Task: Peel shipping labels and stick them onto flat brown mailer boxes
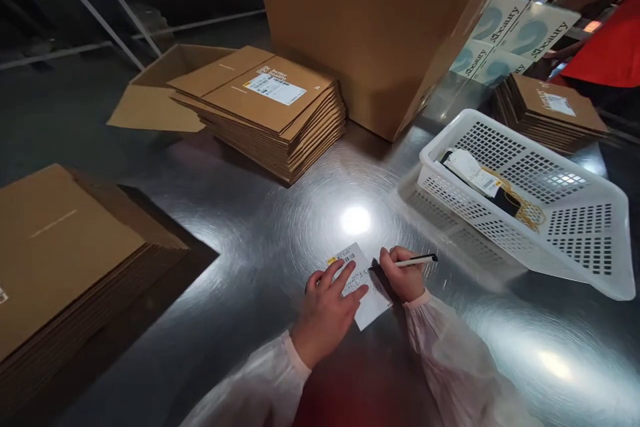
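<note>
A white printed label (373,307) with a barcode and a yellow mark lies on the shiny metal table in front of me. My left hand (327,310) rests flat across its left part, fingers spread and pressing on the paper. In my right hand (404,275) is a pen (417,260) with a white barrel and dark ends. Its tip touches or hovers just over the right side of the label; I cannot tell which. Both wrists are covered by pale, loose sleeves.
A white perforated basket (530,247) holding labels and rubber bands stands to the right. Flattened cartons are stacked behind (260,107), at left (65,247) and far right (560,107). A large cardboard box (360,27) rises at the back; a person in red (610,40) is beyond.
</note>
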`<state>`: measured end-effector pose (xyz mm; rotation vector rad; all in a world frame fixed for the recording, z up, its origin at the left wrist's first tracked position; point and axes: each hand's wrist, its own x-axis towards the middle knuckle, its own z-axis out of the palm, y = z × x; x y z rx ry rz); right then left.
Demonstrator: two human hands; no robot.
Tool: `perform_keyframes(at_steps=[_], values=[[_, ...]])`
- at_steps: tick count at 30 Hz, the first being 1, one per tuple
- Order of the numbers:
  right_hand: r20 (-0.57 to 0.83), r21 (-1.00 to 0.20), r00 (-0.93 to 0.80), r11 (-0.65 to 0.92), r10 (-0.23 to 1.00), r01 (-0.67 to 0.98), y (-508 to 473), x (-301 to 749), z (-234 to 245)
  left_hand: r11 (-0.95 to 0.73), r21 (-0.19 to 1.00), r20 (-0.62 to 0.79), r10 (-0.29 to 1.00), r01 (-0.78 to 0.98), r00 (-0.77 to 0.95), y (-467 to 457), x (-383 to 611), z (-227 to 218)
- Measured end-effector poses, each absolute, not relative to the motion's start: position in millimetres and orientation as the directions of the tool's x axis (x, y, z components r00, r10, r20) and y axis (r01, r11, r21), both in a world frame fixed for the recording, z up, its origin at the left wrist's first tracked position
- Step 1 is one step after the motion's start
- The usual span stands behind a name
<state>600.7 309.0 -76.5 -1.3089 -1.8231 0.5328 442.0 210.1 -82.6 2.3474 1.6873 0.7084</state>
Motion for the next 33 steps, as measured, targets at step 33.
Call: perform_keyframes(at_steps=[33], values=[[0.294,-0.889,0.37,0.11,0.881,0.444,295,761,70,-0.699,0.371,0.79,0.584,0.612,0.188,314,511,6]])
